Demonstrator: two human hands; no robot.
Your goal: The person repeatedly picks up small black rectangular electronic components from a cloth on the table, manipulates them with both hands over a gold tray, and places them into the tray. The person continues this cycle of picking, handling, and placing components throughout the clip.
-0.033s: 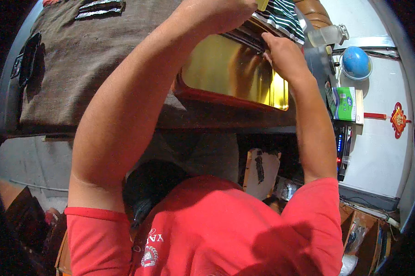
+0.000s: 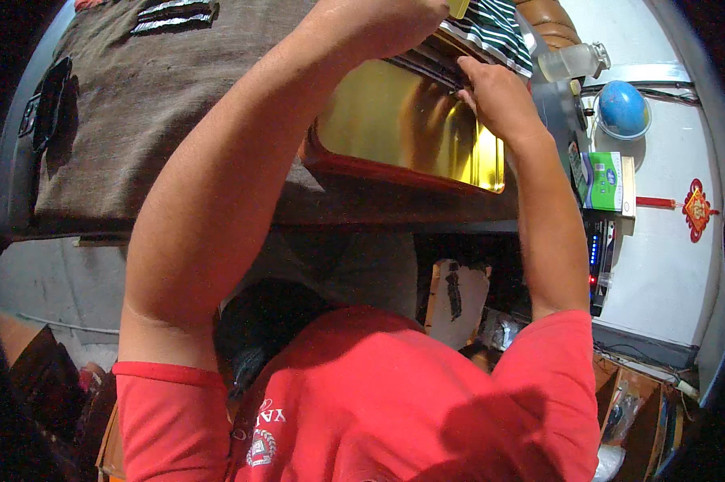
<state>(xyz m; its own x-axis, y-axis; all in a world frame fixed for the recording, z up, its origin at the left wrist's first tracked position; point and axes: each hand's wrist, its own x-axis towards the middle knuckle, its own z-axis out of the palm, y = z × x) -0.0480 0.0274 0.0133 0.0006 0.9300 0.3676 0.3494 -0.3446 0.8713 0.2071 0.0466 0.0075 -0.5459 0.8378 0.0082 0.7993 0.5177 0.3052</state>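
A shiny gold tin with a dark reddish outer side lies near the table's front edge. Thin dark flat pieces are stacked along its far side. My right hand reaches over the tin's right end, finger and thumb curled round the end of these pieces. Above the tin's far side, my left hand is closed and partly cut off by the top edge. Beside its fingers shows a small yellow-gold piece; what the hand grips is hidden.
Brown cloth covers the table, with black-and-silver strips at the far left. Striped fabric lies behind the tin. To the right are a glass jar, a blue ball in a bowl and a green-white pack.
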